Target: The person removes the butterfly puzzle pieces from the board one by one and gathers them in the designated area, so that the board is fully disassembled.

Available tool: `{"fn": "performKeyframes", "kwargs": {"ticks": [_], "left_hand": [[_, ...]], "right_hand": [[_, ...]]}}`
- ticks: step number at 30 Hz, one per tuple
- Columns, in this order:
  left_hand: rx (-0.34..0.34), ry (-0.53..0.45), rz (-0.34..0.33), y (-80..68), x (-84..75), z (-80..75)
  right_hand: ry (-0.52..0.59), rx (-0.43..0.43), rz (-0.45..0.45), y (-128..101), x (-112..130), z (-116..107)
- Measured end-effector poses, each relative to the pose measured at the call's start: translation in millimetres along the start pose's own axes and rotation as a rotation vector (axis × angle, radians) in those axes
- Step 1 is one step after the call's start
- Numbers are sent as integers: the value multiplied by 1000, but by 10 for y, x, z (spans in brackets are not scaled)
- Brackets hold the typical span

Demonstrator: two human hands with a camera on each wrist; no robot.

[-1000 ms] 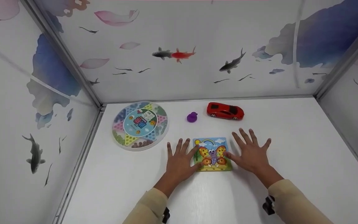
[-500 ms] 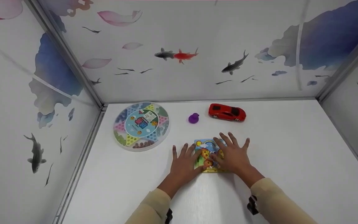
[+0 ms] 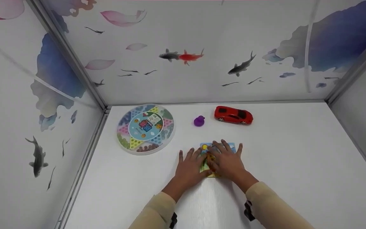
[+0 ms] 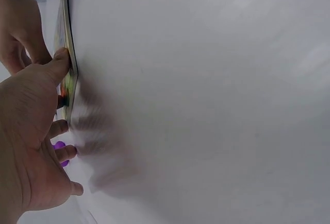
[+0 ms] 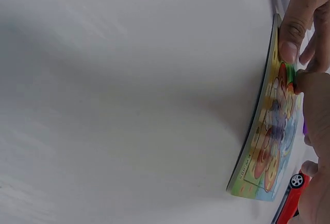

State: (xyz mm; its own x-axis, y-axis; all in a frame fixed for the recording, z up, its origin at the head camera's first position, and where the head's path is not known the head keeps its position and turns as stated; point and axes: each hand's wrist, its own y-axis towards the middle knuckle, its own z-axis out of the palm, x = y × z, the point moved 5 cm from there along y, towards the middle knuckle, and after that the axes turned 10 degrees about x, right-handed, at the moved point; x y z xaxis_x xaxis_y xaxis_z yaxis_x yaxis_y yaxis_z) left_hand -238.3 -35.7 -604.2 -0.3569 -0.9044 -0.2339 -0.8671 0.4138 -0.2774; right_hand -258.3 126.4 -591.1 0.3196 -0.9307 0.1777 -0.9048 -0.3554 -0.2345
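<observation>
Small lettering along the near right edge of the picture board (image 5: 274,126) is too blurred to read. The round game box (image 3: 145,129), far left, carries bold characters, also unreadable, and a white sticker (image 3: 154,119). The board lies flat under both hands: left hand (image 3: 187,168) spread, its thumb on the near left part, right hand (image 3: 229,162) spread over the middle. White tabletop (image 3: 297,152) extends rightward and nearward past the board's edges.
</observation>
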Motion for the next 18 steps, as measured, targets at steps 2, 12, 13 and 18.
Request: {"fn": "performKeyframes", "kwargs": {"ticks": [2, 12, 13, 18], "left_hand": [[-1, -1, 1, 5, 2, 4], [2, -22, 2, 26, -16, 1], [6, -28, 2, 33, -17, 3], [0, -40, -8, 53, -19, -3]], "right_hand": [[-1, -4, -19, 19, 23, 22], [28, 20, -83, 88, 112, -22], [37, 27, -82, 98, 120, -31], [68, 38, -86, 159, 165, -68]]}}
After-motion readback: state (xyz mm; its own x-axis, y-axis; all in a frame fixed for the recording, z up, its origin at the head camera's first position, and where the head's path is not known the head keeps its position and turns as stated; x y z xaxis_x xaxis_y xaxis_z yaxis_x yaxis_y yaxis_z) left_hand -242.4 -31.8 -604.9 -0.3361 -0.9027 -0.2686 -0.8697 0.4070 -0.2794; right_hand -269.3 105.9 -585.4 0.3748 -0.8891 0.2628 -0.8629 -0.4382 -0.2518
